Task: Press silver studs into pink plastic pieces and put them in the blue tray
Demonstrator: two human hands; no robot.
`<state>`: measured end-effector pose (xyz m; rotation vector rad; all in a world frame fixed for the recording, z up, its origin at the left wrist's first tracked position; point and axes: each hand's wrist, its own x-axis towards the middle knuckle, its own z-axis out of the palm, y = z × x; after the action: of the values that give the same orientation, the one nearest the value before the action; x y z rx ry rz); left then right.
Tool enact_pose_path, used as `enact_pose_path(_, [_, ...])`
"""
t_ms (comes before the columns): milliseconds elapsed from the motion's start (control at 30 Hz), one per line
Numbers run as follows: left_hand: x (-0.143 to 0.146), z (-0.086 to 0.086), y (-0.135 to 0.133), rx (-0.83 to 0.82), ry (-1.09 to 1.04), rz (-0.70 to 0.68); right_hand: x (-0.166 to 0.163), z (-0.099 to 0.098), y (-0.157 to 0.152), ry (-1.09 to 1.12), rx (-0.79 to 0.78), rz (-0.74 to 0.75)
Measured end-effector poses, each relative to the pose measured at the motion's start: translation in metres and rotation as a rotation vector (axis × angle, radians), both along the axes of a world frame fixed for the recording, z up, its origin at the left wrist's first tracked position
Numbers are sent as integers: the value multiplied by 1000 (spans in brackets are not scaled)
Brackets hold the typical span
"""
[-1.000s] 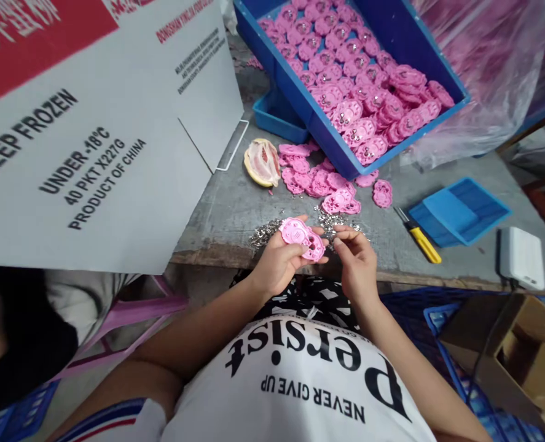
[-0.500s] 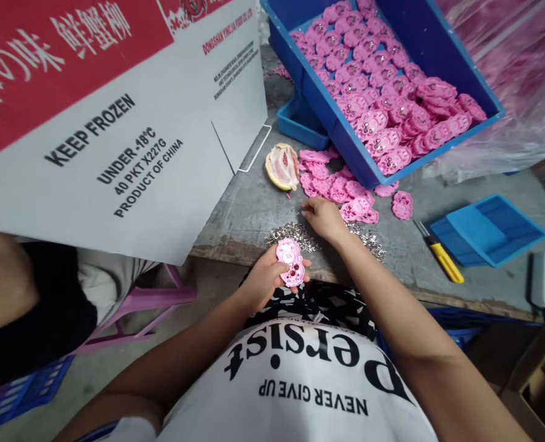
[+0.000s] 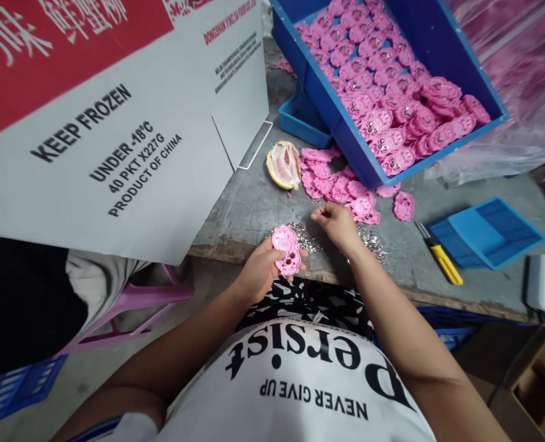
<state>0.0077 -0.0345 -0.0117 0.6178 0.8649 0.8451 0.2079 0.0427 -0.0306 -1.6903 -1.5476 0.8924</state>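
My left hand (image 3: 261, 266) grips a pink plastic casing piece (image 3: 286, 245) at the table's front edge, thumb across its face; the piece has small holes in its lower half. Just to the right, my right hand (image 3: 338, 224) hovers over a scatter of small silvery metal parts (image 3: 305, 238), fingertips pinched together. Whatever lies between those fingertips is too small to make out. Beyond the right hand is a loose heap of similar pink pieces (image 3: 341, 188), with one single pink piece (image 3: 403, 206) lying apart on the right.
A large blue bin (image 3: 346, 132) full of pink pieces tilts over a small blue tray (image 3: 303, 120). A cut pomelo-like fruit (image 3: 284, 166), a yellow-handled screwdriver (image 3: 446, 264) and another blue tray (image 3: 466, 236) lie on the table (image 3: 235, 215). A printed carton (image 3: 161, 123) blocks the left; a person sits behind it.
My right hand has drawn slightly right, its fingertips pinched. The left hand has raised the pink piece a little and tilted it. The seated person's arm has slipped out of view.
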Motion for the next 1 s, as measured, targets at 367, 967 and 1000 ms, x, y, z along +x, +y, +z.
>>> enact_pose_path(367, [34, 7, 18, 52, 42, 40, 12, 3, -31, 640, -121, -170])
enact_pose_path(967, [69, 1, 14, 67, -92, 186, -1, 17, -82, 303, 325, -1])
enact_pose_path(1000, [70, 3, 12, 66, -101, 182, -1, 17, -83, 329, 316, -12])
